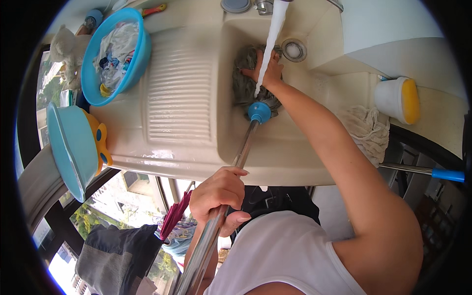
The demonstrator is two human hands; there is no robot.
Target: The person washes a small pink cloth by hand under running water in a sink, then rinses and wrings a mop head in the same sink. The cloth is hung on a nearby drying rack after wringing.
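My left hand is closed around the metal handle of a mop, over the front edge of the laundry sink. The handle slants down to a blue mop socket inside the basin. Beyond the socket, the wet grey mop head lies bunched on the basin floor. My right hand presses on the grey strands with its fingers spread; whether it grips any of them cannot be told. A stream of water falls across the view of this hand. The drain is just to the right.
A ribbed washboard adjoins the basin. At the left are a blue basin of clothes and a light blue tub. A second mop head hangs at the right, near a white tub with a yellow base.
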